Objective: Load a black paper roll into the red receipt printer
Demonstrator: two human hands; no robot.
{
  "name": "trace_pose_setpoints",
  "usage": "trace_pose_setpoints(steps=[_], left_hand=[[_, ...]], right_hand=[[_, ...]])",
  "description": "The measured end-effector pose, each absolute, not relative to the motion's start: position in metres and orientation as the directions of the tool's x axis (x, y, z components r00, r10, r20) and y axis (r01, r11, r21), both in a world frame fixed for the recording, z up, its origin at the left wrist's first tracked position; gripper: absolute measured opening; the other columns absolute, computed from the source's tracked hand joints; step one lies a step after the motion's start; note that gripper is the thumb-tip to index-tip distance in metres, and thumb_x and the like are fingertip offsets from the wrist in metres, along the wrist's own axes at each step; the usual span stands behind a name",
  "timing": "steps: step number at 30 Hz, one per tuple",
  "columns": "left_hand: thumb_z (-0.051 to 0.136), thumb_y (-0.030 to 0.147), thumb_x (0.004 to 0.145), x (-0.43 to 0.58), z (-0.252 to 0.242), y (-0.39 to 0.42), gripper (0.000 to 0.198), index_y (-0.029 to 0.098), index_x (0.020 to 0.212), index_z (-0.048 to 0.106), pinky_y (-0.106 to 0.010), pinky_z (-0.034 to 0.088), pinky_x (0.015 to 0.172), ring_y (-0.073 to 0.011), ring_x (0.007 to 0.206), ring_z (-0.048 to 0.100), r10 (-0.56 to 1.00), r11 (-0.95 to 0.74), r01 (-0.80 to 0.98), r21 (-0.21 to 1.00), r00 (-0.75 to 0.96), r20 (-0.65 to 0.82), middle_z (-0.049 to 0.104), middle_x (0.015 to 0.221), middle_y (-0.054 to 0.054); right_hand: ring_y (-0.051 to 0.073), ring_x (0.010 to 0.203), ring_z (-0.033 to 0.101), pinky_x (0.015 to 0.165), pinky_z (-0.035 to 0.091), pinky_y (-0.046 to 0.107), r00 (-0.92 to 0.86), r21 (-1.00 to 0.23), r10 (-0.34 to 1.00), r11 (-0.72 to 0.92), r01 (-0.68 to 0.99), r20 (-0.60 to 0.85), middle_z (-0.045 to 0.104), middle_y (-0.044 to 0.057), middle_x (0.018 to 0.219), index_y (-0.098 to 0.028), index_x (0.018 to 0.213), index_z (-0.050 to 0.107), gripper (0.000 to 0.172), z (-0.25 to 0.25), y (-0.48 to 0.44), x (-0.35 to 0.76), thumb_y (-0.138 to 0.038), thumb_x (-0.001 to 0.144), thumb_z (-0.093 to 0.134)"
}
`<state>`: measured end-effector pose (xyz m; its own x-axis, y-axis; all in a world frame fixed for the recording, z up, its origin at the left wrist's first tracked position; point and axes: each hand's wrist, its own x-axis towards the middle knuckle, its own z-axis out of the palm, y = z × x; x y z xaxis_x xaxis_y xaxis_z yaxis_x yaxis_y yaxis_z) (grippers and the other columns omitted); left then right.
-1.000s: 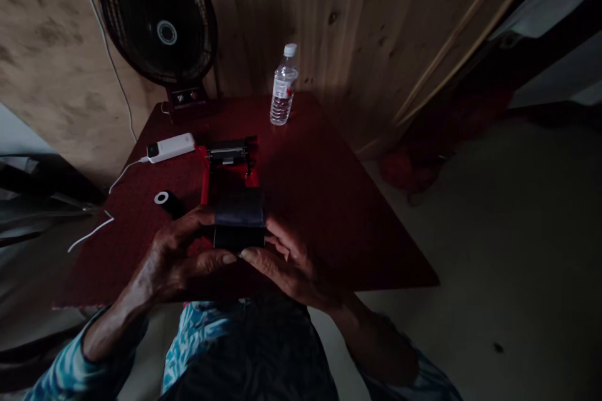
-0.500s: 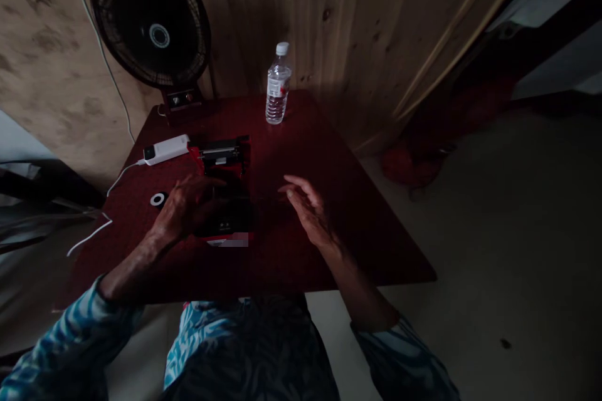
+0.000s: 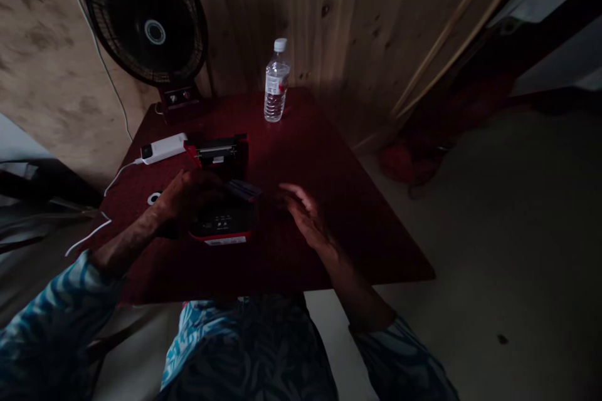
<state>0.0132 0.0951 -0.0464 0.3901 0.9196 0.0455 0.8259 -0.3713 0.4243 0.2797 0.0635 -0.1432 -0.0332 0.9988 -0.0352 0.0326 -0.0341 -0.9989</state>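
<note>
A black and red device (image 3: pixel 223 220) lies on the dark red table, its hinged upper part (image 3: pixel 217 149) raised at the back. Over the device's left side is my left hand (image 3: pixel 190 191), its fingers dark and blurred. A thin, greyish flat piece (image 3: pixel 243 189) tilts above the device, just right of those fingers; whether they hold it cannot be made out. To the right of the device my right hand (image 3: pixel 303 212) hovers over the table with its fingers apart and nothing in them.
A white power bank (image 3: pixel 164 148) with a cable lies at the left, near a small white and black ring (image 3: pixel 154 198). At the back stand a black fan (image 3: pixel 155 31) and a clear water bottle (image 3: pixel 275 91). The table's edge (image 3: pixel 390 200) slopes down on the right.
The greyish flat piece now shows above the device, raised and tilted. My left hand has shifted slightly up and left. My right hand has stayed nearly in place.
</note>
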Motion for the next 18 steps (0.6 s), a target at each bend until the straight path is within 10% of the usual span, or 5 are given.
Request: trace_pose_setpoints(steps=[18], left_hand=[[0.050, 0.026, 0.086, -0.001, -0.061, 0.093, 0.033, 0.024, 0.109, 0.074, -0.031, 0.053, 0.079, -0.0209, 0.088, 0.070, 0.922, -0.386, 0.830, 0.403, 0.334, 0.195, 0.077, 0.103, -0.004]], right_hand=[[0.022, 0.097, 0.072, 0.091, 0.055, 0.040, -0.062, -0.992, 0.996, -0.064, 0.110, -0.071, 0.077, 0.004, 0.102, -0.027, 0.114, 0.069, 0.035, -0.140, 0.061, 0.281, -0.048, 0.088, 0.061]])
